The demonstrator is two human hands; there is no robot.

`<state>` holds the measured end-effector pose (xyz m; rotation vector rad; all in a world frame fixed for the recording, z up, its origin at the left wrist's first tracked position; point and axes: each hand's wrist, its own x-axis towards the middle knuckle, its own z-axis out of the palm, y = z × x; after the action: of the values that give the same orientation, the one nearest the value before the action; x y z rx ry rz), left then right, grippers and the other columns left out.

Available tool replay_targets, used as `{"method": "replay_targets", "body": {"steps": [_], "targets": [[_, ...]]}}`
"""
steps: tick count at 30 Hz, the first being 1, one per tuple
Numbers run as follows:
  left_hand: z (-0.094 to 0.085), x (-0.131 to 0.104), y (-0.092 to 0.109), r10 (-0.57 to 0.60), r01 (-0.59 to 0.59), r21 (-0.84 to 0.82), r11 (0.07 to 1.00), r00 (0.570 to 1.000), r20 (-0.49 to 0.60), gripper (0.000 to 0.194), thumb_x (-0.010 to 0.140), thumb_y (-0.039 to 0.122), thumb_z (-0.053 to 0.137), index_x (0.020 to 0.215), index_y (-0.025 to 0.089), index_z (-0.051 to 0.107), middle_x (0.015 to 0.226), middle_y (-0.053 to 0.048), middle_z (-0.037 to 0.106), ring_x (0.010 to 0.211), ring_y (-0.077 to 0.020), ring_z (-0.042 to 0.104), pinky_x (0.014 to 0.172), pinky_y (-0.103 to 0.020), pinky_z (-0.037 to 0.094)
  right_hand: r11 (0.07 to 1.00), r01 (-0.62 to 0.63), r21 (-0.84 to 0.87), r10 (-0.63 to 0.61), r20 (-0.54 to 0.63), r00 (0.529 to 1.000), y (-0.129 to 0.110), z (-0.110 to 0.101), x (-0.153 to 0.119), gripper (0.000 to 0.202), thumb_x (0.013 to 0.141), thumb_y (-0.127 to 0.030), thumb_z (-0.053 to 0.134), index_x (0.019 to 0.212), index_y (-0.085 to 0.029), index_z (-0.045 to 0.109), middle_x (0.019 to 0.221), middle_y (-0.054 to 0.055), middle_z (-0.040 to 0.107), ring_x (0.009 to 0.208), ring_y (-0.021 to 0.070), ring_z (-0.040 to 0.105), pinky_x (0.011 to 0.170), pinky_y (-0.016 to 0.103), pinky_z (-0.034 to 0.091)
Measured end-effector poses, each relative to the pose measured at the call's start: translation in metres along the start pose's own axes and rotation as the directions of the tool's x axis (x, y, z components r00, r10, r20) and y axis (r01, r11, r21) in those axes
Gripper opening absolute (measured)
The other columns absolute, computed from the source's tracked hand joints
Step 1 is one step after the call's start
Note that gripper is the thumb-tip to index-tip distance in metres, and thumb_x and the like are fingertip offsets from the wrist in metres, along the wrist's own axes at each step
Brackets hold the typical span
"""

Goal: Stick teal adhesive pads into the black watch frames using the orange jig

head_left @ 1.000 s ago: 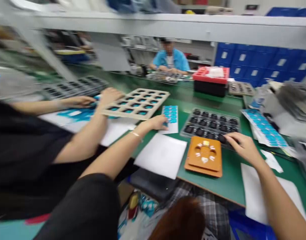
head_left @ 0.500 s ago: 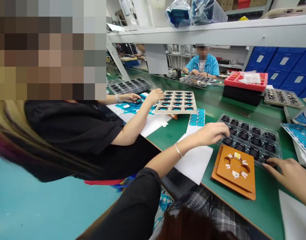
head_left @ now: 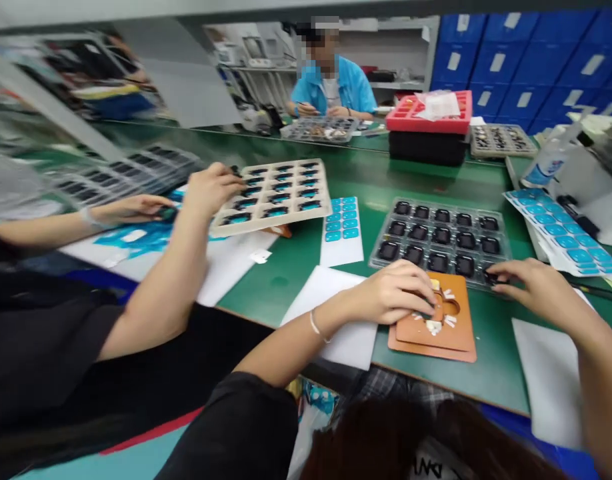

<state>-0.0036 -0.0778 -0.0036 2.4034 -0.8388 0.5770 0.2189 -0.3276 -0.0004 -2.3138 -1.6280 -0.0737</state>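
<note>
Bent and close together, the fingers of my left hand [head_left: 403, 293] reach over an orange-brown fixture plate [head_left: 456, 337] with a shaped recess and small white pieces around it. The fingertips are at the recess; what they hold, if anything, is hidden. My right hand [head_left: 531, 287] pinches a black square case [head_left: 491, 272] between thumb and forefinger at the front right corner of a clear plastic tray [head_left: 379, 257]. More black square cases [head_left: 441, 235] sit in the tray's pockets, just behind the fixture plate.
At left, a co-worker's hand [head_left: 213, 187] is at a beige tray [head_left: 291, 217] of black parts. A blue sticker sheet [head_left: 342, 220] and white paper [head_left: 306, 300] lie nearby. At right are more stickers [head_left: 561, 233] and a bottle [head_left: 546, 163]. A red tray [head_left: 429, 117] stands farther back.
My left hand has moved from the clear tray's front left edge onto the fixture plate. My right hand stays at the tray's front right corner. The camera view has turned right and down.
</note>
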Motion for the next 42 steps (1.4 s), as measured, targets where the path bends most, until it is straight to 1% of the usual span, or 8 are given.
{"method": "replay_targets", "body": {"steps": [5, 10, 15, 19, 25, 32, 38, 42], "targets": [[-0.006, 0.000, 0.002, 0.025, -0.025, 0.061, 0.998, 1.000, 0.001, 0.027, 0.090, 0.013, 0.052, 0.106, 0.027, 0.070, 0.108, -0.003, 0.076, 0.112, -0.0216, 0.063, 0.096, -0.043, 0.049, 0.978, -0.088, 0.188, 0.097, -0.040, 0.994, -0.032, -0.024, 0.002, 0.029, 0.091, -0.043, 0.056, 0.101, -0.024, 0.075, 0.094, 0.006, 0.076, 0.071, 0.0210, 0.066, 0.064, 0.036, 0.054], [-0.008, 0.000, 0.006, 0.049, -0.043, 0.131, 0.990, 0.998, -0.044, 0.029, 0.090, 0.010, 0.053, 0.112, 0.022, 0.066, 0.106, -0.005, 0.076, 0.111, -0.0222, 0.062, 0.095, -0.041, 0.048, 0.905, -0.006, 0.426, 0.080, -0.155, 0.985, -0.065, -0.030, 0.000, 0.024, 0.091, -0.039, 0.062, 0.103, -0.025, 0.077, 0.089, 0.005, 0.073, 0.079, 0.0196, 0.068, 0.070, 0.034, 0.056], [-0.009, -0.001, 0.007, 0.044, -0.048, 0.111, 0.993, 0.998, 0.040, 0.030, 0.092, 0.010, 0.047, 0.108, 0.025, 0.067, 0.116, -0.003, 0.074, 0.119, -0.0232, 0.058, 0.100, -0.044, 0.045, 0.731, -0.068, 0.679, 0.154, -0.068, 0.986, -0.086, -0.029, -0.003, 0.024, 0.084, -0.043, 0.070, 0.095, -0.023, 0.078, 0.088, 0.005, 0.071, 0.063, 0.0143, 0.067, 0.056, 0.028, 0.060], [-0.009, -0.001, 0.006, 0.020, -0.028, 0.144, 0.989, 0.998, 0.056, 0.028, 0.092, 0.014, 0.048, 0.107, 0.026, 0.068, 0.116, -0.004, 0.073, 0.114, -0.0239, 0.058, 0.096, -0.042, 0.045, 0.671, -0.083, 0.737, 0.194, -0.067, 0.979, -0.094, -0.028, -0.005, 0.024, 0.081, -0.045, 0.073, 0.089, -0.022, 0.077, 0.087, 0.005, 0.071, 0.070, 0.0163, 0.068, 0.060, 0.029, 0.064], [-0.010, 0.003, 0.009, 0.054, -0.060, 0.118, 0.991, 0.997, 0.054, 0.025, 0.092, 0.015, 0.048, 0.108, 0.022, 0.065, 0.110, -0.006, 0.074, 0.109, -0.0244, 0.058, 0.096, -0.043, 0.044, 0.791, -0.059, 0.609, 0.050, 0.032, 0.998, -0.099, -0.022, -0.006, 0.014, 0.087, -0.034, 0.068, 0.088, -0.021, 0.072, 0.077, 0.001, 0.074, 0.062, 0.0128, 0.067, 0.058, 0.022, 0.056], [-0.011, 0.004, 0.011, 0.054, -0.056, 0.042, 0.998, 0.997, 0.057, 0.031, 0.094, 0.044, 0.055, 0.112, 0.020, 0.064, 0.107, -0.009, 0.072, 0.110, -0.0279, 0.058, 0.096, -0.046, 0.041, 0.884, 0.143, 0.446, -0.156, -0.009, 0.988, -0.097, -0.020, -0.007, 0.018, 0.093, -0.034, 0.064, 0.082, -0.020, 0.069, 0.065, -0.002, 0.064, 0.054, 0.0098, 0.056, 0.053, 0.022, 0.041], [-0.010, 0.003, 0.010, 0.051, -0.055, 0.063, 0.996, 0.997, 0.060, 0.034, 0.094, 0.049, 0.055, 0.112, 0.022, 0.064, 0.104, -0.009, 0.072, 0.109, -0.0271, 0.058, 0.094, -0.046, 0.040, 0.977, 0.020, 0.212, 0.035, -0.249, 0.968, -0.113, -0.002, -0.006, 0.048, 0.079, -0.056, 0.074, 0.105, -0.017, 0.065, 0.089, 0.007, 0.064, 0.077, 0.0218, 0.058, 0.066, 0.034, 0.045], [-0.010, 0.003, 0.012, 0.056, -0.059, 0.073, 0.996, 0.997, 0.054, 0.034, 0.094, 0.048, 0.055, 0.112, 0.020, 0.064, 0.102, -0.009, 0.071, 0.109, -0.0270, 0.057, 0.095, -0.046, 0.040, 0.989, -0.056, 0.134, 0.085, -0.219, 0.972, -0.121, 0.006, -0.007, 0.041, 0.078, -0.041, 0.075, 0.110, -0.018, 0.062, 0.093, 0.008, 0.069, 0.087, 0.0280, 0.060, 0.077, 0.042, 0.042]]}}
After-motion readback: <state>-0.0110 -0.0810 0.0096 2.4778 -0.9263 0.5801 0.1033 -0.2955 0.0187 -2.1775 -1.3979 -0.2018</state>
